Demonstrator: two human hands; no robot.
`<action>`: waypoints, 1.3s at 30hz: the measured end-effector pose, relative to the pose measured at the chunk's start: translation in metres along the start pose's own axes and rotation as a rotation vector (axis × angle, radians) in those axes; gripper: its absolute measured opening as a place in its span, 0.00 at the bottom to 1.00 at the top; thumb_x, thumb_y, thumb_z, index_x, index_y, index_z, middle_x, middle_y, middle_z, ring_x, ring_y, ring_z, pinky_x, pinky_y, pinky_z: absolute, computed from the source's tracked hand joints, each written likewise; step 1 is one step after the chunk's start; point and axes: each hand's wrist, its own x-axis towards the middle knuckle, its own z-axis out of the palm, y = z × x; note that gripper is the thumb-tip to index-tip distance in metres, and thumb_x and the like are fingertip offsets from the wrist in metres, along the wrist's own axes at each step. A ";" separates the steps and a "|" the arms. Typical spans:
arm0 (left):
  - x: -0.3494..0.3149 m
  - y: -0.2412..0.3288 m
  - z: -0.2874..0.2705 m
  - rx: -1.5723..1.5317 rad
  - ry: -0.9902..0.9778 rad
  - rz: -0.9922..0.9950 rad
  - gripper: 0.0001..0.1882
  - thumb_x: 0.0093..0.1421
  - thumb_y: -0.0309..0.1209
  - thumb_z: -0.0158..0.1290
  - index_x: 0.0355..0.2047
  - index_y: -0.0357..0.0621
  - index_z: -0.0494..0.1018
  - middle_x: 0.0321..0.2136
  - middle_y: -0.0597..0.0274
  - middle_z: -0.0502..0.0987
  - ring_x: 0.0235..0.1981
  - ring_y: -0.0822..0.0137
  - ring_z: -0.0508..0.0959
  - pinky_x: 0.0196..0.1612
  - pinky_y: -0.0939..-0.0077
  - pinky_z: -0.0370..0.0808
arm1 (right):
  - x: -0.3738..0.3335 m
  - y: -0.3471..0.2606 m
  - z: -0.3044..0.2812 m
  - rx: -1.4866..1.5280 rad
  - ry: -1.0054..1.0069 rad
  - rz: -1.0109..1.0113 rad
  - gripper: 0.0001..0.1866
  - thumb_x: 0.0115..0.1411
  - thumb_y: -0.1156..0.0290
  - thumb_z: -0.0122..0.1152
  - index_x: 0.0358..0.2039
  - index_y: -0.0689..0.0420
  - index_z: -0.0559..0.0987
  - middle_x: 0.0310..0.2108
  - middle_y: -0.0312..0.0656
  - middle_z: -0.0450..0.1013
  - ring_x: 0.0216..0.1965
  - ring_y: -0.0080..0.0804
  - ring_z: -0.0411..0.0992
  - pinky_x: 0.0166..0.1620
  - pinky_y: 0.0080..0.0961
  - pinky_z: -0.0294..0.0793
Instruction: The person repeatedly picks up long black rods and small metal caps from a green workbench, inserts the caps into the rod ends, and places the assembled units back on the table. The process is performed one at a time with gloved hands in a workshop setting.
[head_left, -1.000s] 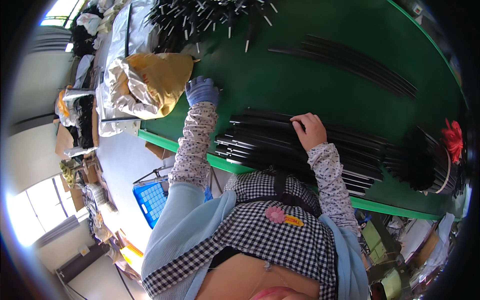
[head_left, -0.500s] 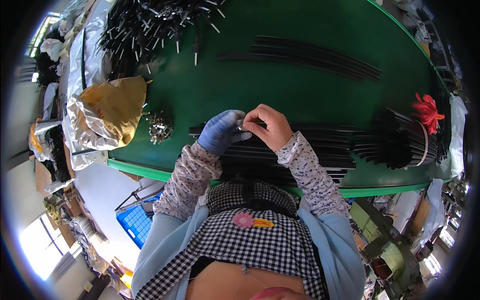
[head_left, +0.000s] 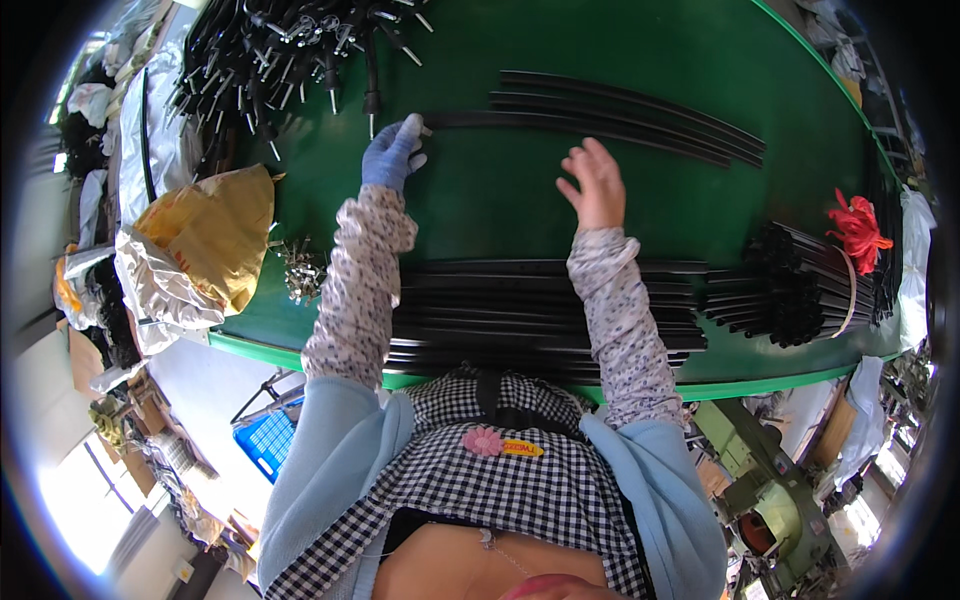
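My left hand (head_left: pixel 392 158), in a blue glove, is at the left end of a black tube (head_left: pixel 520 119) lying on the green table. Its fingers pinch a small metal fitting (head_left: pixel 427 131) beside that tube end; whether the fitting touches the tube I cannot tell. My right hand (head_left: pixel 597 187) is bare and holds nothing, its fingers apart, over the table just on the near side of the loose tubes. More black tubes (head_left: pixel 540 300) lie in a row along the near edge, in front of my apron.
A heap of black tubes with metal ends (head_left: pixel 290 60) covers the far left. Small metal fittings (head_left: pixel 303 272) lie in a pile near a yellow-brown sack (head_left: pixel 215 235). At right are a banded tube bundle (head_left: pixel 800 285) and a red ribbon bunch (head_left: pixel 860 235). A blue crate (head_left: pixel 268 445) stands below.
My hands have come apart from above the near row of tubes. The left has moved away to the far tube's left end; the right has opened and moved forward and right.
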 end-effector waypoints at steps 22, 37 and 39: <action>-0.195 0.029 -0.040 -0.201 -0.458 0.269 0.29 0.60 0.42 0.59 0.54 0.35 0.68 0.36 0.58 0.78 0.39 0.63 0.80 0.40 0.72 0.82 | -0.059 -0.136 -0.096 0.958 -0.920 -0.118 0.28 0.68 0.41 0.35 0.43 0.51 0.74 0.18 0.32 0.64 0.16 0.22 0.60 0.25 0.23 0.64; -0.241 0.096 -0.043 -0.342 -0.308 0.891 0.18 0.66 0.38 0.50 0.47 0.33 0.70 0.38 0.47 0.79 0.44 0.53 0.80 0.43 0.61 0.82 | -0.212 -0.124 -0.123 -0.649 -0.630 -0.016 0.15 0.65 0.60 0.56 0.32 0.60 0.80 0.13 0.29 0.64 0.14 0.12 0.59 0.19 0.15 0.56; -0.247 0.097 -0.046 -0.342 -0.277 0.931 0.18 0.66 0.37 0.50 0.47 0.34 0.70 0.38 0.48 0.79 0.44 0.53 0.80 0.43 0.62 0.83 | -0.213 -0.124 -0.127 -0.701 -0.640 -0.077 0.17 0.64 0.58 0.58 0.33 0.60 0.80 0.13 0.29 0.65 0.15 0.12 0.60 0.20 0.15 0.57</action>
